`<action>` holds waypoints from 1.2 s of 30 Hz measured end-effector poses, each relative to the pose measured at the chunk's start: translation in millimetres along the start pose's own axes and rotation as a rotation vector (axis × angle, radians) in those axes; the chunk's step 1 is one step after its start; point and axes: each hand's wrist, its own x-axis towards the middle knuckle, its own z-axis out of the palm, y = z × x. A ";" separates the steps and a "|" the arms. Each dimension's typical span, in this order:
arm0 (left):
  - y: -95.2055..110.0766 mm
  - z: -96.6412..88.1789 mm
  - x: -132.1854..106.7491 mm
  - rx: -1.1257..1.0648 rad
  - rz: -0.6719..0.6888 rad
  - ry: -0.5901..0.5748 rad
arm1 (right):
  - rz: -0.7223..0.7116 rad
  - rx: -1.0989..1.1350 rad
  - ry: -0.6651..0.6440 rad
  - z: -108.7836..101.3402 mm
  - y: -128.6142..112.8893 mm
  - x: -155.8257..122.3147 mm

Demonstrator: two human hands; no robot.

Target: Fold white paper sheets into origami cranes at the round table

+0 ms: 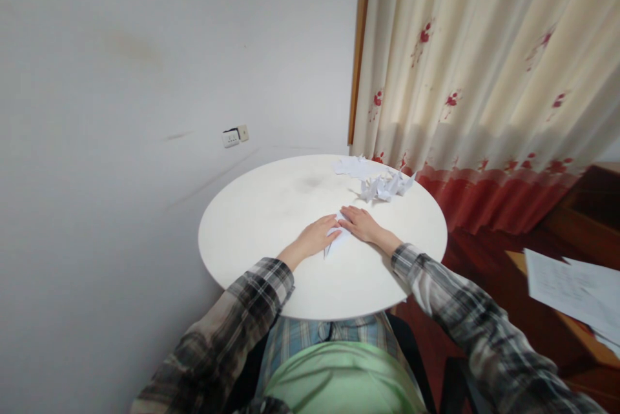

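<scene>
A small piece of folded white paper (338,241) lies on the round white table (256,233), with a pointed end towards me. My left hand (316,234) grips its left side, fingers reaching across the upper part and thumb lower down. From the right, my right hand (361,223) holds the upper part of the paper, its fingertips almost meeting those of my left. Both hands rest low at the tabletop and cover much of the paper, so its full shape is hidden.
Beyond my right hand sits a pile of folded paper pieces (385,186), with flat white sheets (356,166) behind it. A wall (121,207) borders the table on the left. Written papers (571,291) lie on wooden furniture at right, below a floral curtain (465,78).
</scene>
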 end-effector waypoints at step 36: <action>-8.9 -3.8 0.6 0.084 -0.083 0.097 | 0.005 0.013 -0.125 -7.8 -5.0 0.1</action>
